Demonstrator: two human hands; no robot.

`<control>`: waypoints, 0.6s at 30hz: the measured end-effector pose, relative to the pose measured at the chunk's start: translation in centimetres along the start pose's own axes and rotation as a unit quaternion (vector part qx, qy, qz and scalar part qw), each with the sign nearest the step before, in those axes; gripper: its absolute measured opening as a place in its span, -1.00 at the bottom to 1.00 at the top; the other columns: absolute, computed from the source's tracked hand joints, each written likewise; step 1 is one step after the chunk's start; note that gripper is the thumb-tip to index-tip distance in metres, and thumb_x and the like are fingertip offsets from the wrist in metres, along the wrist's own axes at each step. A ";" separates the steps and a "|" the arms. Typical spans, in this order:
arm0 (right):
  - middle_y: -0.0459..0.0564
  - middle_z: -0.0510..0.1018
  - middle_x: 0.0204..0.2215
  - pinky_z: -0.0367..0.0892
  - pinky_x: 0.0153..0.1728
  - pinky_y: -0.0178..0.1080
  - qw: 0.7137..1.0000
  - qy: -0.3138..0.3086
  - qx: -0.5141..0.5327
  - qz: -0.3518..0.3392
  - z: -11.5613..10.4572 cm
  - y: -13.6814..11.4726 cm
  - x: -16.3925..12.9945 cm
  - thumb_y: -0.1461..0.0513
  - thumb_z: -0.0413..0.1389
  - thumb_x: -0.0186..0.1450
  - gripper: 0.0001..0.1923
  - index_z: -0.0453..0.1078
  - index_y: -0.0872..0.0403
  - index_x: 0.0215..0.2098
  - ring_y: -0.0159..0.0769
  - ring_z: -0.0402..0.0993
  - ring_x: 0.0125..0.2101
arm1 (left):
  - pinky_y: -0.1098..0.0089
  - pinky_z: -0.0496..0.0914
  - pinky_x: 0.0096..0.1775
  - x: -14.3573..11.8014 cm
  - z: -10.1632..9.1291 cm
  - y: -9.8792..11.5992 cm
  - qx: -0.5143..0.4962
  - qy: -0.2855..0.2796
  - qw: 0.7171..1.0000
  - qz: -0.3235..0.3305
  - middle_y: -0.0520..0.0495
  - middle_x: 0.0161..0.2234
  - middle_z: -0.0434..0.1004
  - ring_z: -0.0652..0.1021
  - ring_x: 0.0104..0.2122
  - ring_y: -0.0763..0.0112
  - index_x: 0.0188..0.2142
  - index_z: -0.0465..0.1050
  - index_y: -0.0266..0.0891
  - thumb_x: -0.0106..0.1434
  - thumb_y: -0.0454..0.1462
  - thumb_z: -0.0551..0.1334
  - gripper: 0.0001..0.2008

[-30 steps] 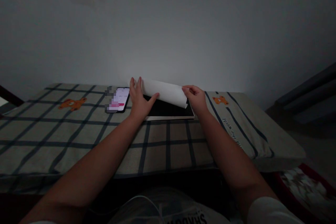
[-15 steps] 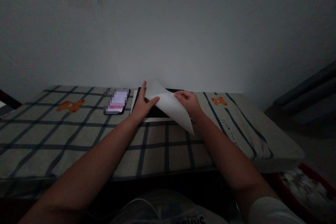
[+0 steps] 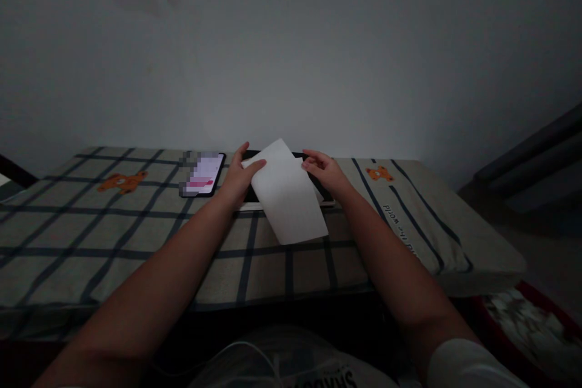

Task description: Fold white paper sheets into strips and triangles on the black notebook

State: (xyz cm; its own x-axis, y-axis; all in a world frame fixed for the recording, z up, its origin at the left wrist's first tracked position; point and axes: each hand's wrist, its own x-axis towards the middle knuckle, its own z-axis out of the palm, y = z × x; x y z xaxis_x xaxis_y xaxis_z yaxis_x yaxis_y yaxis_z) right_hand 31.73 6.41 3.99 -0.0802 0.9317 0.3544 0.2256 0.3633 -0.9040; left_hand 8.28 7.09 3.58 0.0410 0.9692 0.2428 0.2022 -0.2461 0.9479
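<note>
A white sheet of paper [image 3: 287, 197] is held up at a slant over a dark flat object [image 3: 252, 195] with a pale edge, whose kind I cannot make out. My left hand [image 3: 239, 179] grips the paper's left side, thumb on top and the index finger stretched out past it. At the right edge, the bent fingers and thumb of my right hand [image 3: 324, 171] pinch the paper. A pale corner shows behind the sheet on the right, near the dark object. Most of that object is covered by paper and hands.
A phone [image 3: 203, 174] with a lit screen lies left of my left hand. Checked cloth [image 3: 150, 224] with bear prints covers the table, which stands against a grey wall [image 3: 291, 60]. A red container [image 3: 536, 297] with whitish contents is at the lower right.
The paper has turned from a curled, edge-on slant to a flatter face towards me, its lower end swinging left. My left hand has shifted slightly left; my right hand has barely moved.
</note>
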 end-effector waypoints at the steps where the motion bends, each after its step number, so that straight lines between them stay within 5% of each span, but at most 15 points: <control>1: 0.04 0.52 -0.20 0.34 -0.14 -0.18 1.000 0.003 -0.016 0.005 0.0 0.2 0.0 0.07 0.21 0.13 -0.46 0.40 0.08 0.05 -0.31 0.42 -0.26 | 0.17 0.48 -0.17 0.0 0.0 0.1 -0.011 0.003 1.000 -0.016 -0.25 -0.07 0.51 0.57 -0.13 0.17 0.34 -0.16 -0.15 0.25 -0.10 0.18 -0.23; 4: 0.10 0.52 -0.10 0.32 -0.09 -0.14 0.999 -0.031 -0.017 0.032 0.2 0.6 0.0 0.08 0.20 0.15 -0.54 0.44 0.09 -0.02 -0.27 0.42 -0.18 | 0.18 0.48 -0.21 -0.1 -0.1 0.5 -0.037 0.000 0.998 -0.052 -0.24 -0.11 0.53 0.58 -0.19 0.17 0.32 -0.08 -0.15 0.22 -0.14 0.21 -0.25; 8: 0.06 0.57 -0.22 0.34 -0.23 -0.19 0.994 -0.087 0.020 0.062 0.2 0.9 -0.1 0.05 0.17 0.16 -0.63 0.48 0.12 -0.18 -0.29 0.44 -0.28 | 0.20 0.48 -0.27 -0.3 -0.1 0.8 -0.054 -0.029 0.994 -0.087 -0.22 -0.15 0.54 0.59 -0.27 0.20 0.31 -0.01 -0.13 0.20 -0.17 0.22 -0.28; 15: -0.07 0.49 -0.45 0.22 -0.45 -0.31 0.994 -0.063 0.016 0.092 0.3 1.5 0.0 0.01 0.20 0.09 -0.67 0.45 0.11 -0.37 -0.42 0.30 -0.50 | 0.34 0.46 -0.23 -0.6 0.5 1.5 -0.156 -0.016 0.978 -0.139 -0.21 -0.01 0.47 0.56 -0.17 0.26 0.27 0.08 -0.12 0.16 -0.17 0.31 -0.27; 18: -0.10 0.45 -0.50 0.18 -0.46 -0.30 0.994 -0.022 0.024 0.107 0.4 1.8 0.1 -0.01 0.21 0.06 -0.64 0.43 0.11 -0.39 -0.43 0.25 -0.53 | 0.40 0.45 -0.19 -0.4 0.6 1.3 -0.216 -0.023 0.963 -0.160 -0.17 -0.02 0.48 0.55 -0.16 0.32 0.13 0.29 -0.17 0.14 -0.16 0.34 -0.42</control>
State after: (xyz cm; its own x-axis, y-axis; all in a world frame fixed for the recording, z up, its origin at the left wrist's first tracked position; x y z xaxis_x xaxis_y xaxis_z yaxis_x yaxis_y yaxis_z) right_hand 31.74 7.16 2.33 -0.0785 0.9865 0.1436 0.1965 0.1565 -0.9679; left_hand 9.11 6.36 4.59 0.0889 0.9932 -0.0755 -0.2147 0.0931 0.9722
